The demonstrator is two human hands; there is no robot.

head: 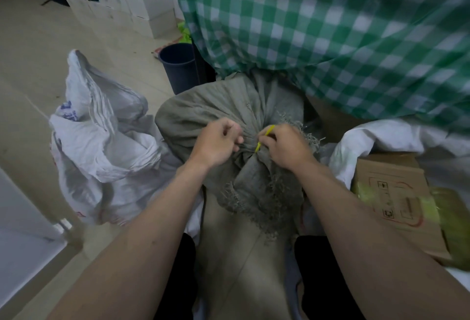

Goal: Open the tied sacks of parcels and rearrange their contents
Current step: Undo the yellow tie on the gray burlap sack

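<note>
Sack: grey sack [203,113] tied, between the arms.
Right hand [286,145]: pinching yellow tie [264,137] at the sack's neck.
Left hand [216,141]: fingers curled, gripping the bunched neck beside it.

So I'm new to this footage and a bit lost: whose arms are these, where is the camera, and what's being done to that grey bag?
There is no machine here. The one picture comes from a camera worn on a person's head, looking down, so the two bare arms are that person's own. In front of them stands a grey-green sack with its neck bunched and tied by a yellow tie. The right hand pinches that tie; the left hand grips the gathered cloth beside it. The sack is not yet open. Around it: a crumpled white sack on the left, a cardboard box on the right, a dark bucket behind, and green checked cloth hanging above.
</note>
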